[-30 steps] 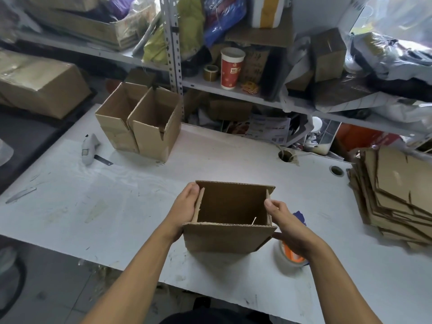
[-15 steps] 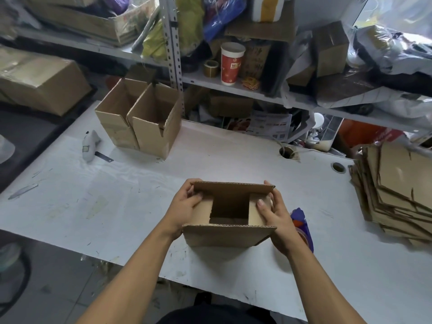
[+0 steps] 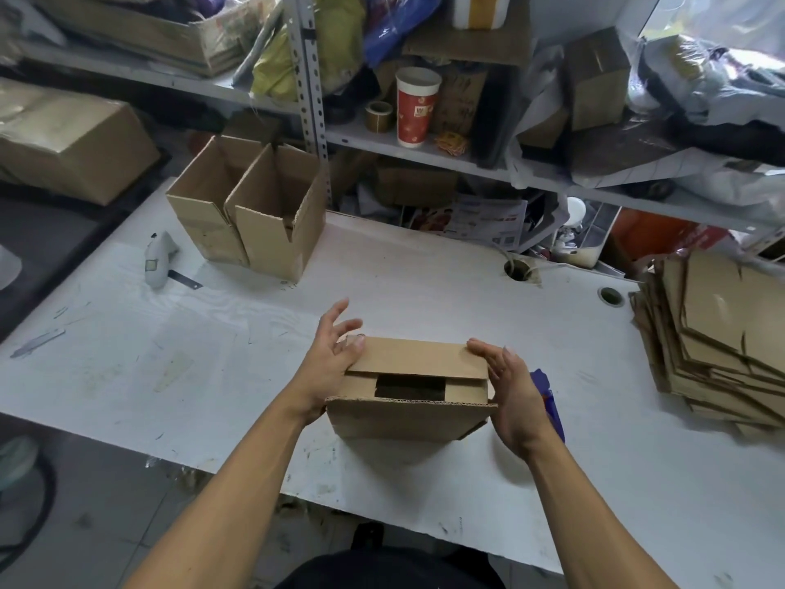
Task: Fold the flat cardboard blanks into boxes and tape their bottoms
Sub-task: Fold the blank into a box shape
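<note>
While the far flap comes down over the two short side flaps, we steady the box point(image 3: 410, 388) at the centre of the frame, bottom side up on the white table point(image 3: 238, 333), so the bottom can be closed and made ready for tape. Our left hand point(image 3: 329, 367) rests against the box's left side, thumb laid on the corner of the far flap and the other fingers spread loosely, gripping nothing. Our right hand point(image 3: 507, 388) stands edge-on against the right side, fingers straight and together, pressing inward; between the two palms the walls are kept square. The near flap still hangs outward at the front, and a dark gap shows between the side flaps, so we judge the bottom about half folded and not yet taped. The tape dispenser point(image 3: 548, 401), blue, sits just behind our right hand, apparently kept within easy reach. Two finished boxes point(image 3: 255, 218) stand open-topped in the upper left, likely set aside out of the work area. A stack of flat blanks point(image 3: 718, 333) waits at the right edge. A utility knife point(image 3: 159, 261) lies left of the finished boxes.
</note>
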